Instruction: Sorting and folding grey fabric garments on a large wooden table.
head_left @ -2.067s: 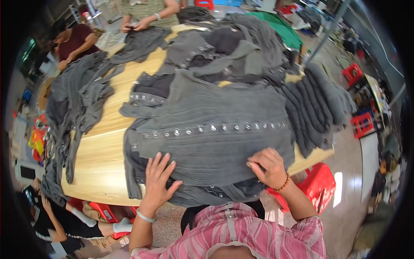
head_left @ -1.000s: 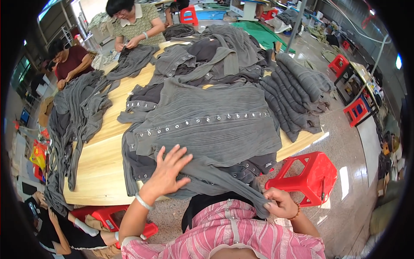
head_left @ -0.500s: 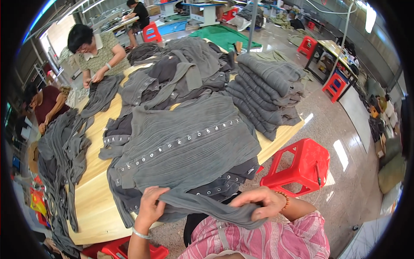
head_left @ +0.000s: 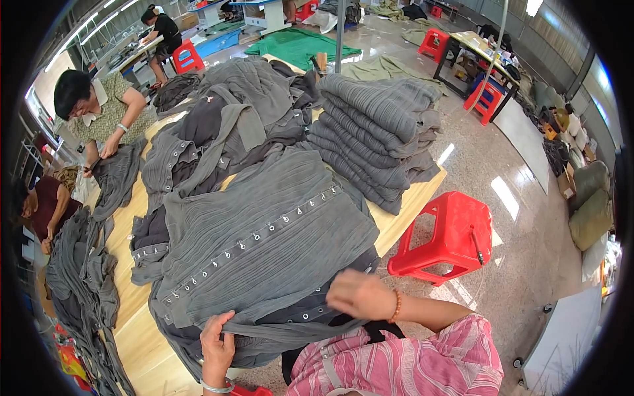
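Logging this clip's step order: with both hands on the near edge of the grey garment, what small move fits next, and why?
Probably lift the gathered hem up and fold it away over the grey pleated garment. The left hand has its grip closed on the bunched near edge; the right hand rests on the same edge beside it. The garment lies spread flat on the wooden table, eyelet strip upward, near a stack of folded grey garments.

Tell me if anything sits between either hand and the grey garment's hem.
Nothing visible does. The left hand already grips the hem of the grey garment at the table edge. The right hand lies on the same hem farther right, its fingers hidden behind its back, so its grip cannot be told.
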Tool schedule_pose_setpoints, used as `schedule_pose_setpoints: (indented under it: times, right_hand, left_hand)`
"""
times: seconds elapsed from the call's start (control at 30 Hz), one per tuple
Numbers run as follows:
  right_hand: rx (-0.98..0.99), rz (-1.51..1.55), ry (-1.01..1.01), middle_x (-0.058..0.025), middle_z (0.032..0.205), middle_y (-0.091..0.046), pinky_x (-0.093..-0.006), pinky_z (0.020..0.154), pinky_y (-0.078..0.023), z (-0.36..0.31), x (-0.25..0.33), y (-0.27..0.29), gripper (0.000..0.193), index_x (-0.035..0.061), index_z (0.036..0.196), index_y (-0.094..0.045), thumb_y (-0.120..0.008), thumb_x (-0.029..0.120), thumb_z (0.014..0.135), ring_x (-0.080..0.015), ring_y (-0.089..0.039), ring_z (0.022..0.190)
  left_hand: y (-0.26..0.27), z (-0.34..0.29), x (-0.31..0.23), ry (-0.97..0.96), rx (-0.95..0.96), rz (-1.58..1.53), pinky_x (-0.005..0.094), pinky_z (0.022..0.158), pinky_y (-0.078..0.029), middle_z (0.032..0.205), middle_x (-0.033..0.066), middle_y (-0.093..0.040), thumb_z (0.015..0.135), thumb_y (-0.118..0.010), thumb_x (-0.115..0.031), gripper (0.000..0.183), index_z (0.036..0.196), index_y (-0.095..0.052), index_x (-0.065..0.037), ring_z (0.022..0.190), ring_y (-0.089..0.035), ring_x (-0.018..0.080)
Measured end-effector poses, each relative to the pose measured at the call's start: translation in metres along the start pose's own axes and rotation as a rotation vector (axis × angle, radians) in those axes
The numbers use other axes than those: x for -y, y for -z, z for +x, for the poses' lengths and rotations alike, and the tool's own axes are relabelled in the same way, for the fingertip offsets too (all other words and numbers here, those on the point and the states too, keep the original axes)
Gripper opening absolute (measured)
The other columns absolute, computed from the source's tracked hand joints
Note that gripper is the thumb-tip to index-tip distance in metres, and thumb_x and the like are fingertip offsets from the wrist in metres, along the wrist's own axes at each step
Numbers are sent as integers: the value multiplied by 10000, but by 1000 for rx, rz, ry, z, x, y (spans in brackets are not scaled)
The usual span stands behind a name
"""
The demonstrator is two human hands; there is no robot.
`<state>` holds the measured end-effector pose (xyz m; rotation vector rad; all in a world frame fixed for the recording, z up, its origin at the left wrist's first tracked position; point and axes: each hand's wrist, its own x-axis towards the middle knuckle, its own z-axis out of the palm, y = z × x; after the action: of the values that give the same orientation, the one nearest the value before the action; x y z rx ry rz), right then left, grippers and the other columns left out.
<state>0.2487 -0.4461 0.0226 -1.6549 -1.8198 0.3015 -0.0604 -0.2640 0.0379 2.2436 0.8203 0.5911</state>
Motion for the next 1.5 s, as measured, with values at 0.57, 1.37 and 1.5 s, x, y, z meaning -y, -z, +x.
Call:
schedule_pose_setpoints:
  times: [0.57, 1.37, 1.5]
  right_hand:
    - [162, 235, -35, -61, 807, -628, -377, 813, -427, 66, -91, 71, 141, 65, 867, -659, -612, 185, 924, -254, -589, 823]
    - [390, -4, -552, -164, 970, -682, -462, 808, -537, -106, -75, -8, 326, 72, 1151, -650, -667, 247, 876, -372, -661, 901]
    - [324, -16, -399, -236, 1220, -597, -455, 983, -471, -134, -90, -73, 498, 51, 1271, -585, -718, 236, 828, -413, -571, 1120]
  left_hand:
    - [39, 14, -2, 199, 32, -249, 293, 757, -493, 910, 111, -703, 869, -619, -70, 222, 1066, -698, -4, 821, -660, 199]
    - [23, 55, 45, 459, -68, -19, 265, 608, -417, 732, 38, -582, 889, -533, 1, 318, 1171, -676, -29, 655, -477, 85]
    - [23, 58, 18, 310, -85, 144, 408, 592, -492, 737, 179, -647, 916, -584, -123, 264, 1154, -674, -51, 620, -613, 321]
